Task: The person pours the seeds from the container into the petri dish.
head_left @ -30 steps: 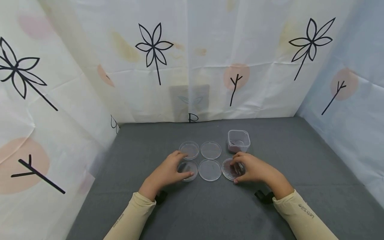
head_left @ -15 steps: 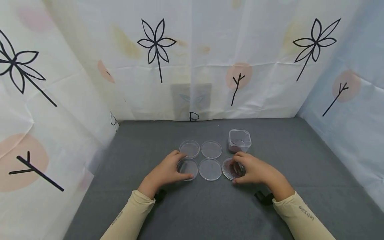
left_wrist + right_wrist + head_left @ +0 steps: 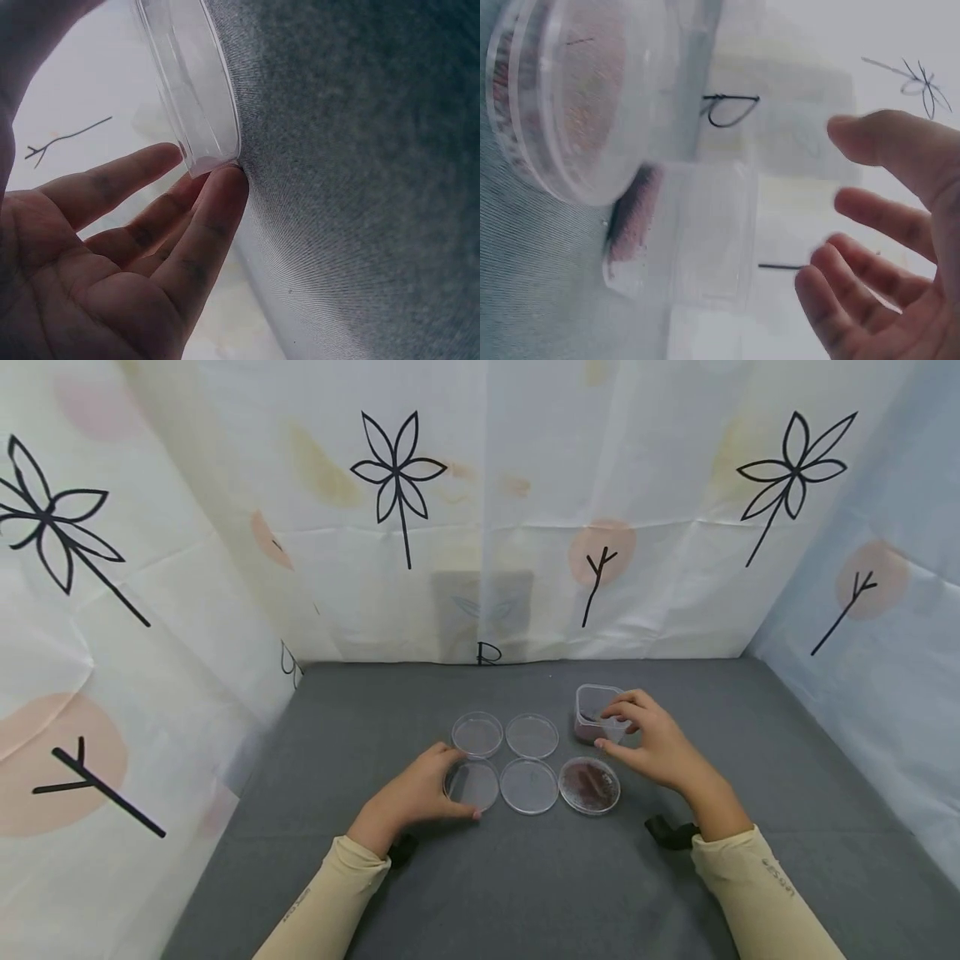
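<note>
My left hand [image 3: 427, 787] spans the front-left clear petri dish [image 3: 474, 787], thumb at its near edge and fingers at its far side. In the left wrist view, fingertips [image 3: 229, 184] touch the rim of that dish. My right hand [image 3: 656, 742] hovers beside and over the clear plastic tub [image 3: 587, 727], fingers spread and holding nothing. Reddish-brown grainy material [image 3: 637, 221] covers the bottom of the tub. The front-right petri dish [image 3: 589, 786] contains similar dark reddish-brown material and lies flat, with no hand on it.
Other clear petri dishes stand close together: front middle [image 3: 528, 787], back left [image 3: 477, 735] and back middle [image 3: 532, 737]. All are on a grey cloth-covered table [image 3: 525, 893]. A printed white curtain [image 3: 315, 585] hangs behind it and along the sides.
My right hand has left the front-right petri dish and risen back and right to the tub, uncovering the dish's brown contents. The left hand has stayed at its petri dish.
</note>
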### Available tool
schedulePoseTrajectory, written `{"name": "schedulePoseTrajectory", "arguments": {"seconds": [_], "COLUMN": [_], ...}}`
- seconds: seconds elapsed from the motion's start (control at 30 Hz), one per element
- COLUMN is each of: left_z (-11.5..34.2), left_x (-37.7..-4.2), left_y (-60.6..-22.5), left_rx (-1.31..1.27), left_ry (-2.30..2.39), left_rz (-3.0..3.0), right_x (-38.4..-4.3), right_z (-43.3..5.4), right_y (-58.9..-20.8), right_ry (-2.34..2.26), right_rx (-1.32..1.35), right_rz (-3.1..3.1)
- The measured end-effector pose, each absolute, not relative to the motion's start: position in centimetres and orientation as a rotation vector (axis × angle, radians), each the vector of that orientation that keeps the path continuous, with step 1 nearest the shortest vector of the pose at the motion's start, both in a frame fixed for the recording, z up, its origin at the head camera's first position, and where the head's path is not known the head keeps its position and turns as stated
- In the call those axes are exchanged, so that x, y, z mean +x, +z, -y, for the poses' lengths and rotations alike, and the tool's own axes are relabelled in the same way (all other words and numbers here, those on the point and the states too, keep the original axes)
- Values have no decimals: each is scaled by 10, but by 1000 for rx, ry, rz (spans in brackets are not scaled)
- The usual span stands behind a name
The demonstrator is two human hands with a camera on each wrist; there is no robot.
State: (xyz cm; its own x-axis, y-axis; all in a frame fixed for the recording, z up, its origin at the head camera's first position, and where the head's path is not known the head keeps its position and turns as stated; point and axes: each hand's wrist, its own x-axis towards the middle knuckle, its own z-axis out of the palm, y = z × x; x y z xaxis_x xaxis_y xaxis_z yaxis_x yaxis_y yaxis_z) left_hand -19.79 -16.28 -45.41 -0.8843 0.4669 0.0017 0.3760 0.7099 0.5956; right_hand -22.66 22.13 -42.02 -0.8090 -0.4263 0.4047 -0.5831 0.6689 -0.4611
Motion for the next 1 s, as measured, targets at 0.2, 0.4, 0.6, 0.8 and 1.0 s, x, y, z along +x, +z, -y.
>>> {"name": "schedulePoseTrajectory", "arguments": {"seconds": [0.2,0.4,0.6,0.8,1.0], "left_z": [163,164,165,166,167], "left_x": [-199,-199,-200,-200,-201], "left_y": [-457,-458,-458,-457,-458], "left_rx": [678,647,646,664,692], "left_ry": [889,877,867,901,910], "left_rz": [-2767,-2761,-2763,-2751,-2752], "right_x": [-242,-253,-260,-263,-267], "right_z": [-231,-236,-241,-245,-245], "right_y": [-421,-428,-437,-442,-447], "right_ry": [986,1109,1206,1279,1331], "right_rx": [601,480,494,465,442], "right_rz": [2687,2872,2917,2932,2928]}}
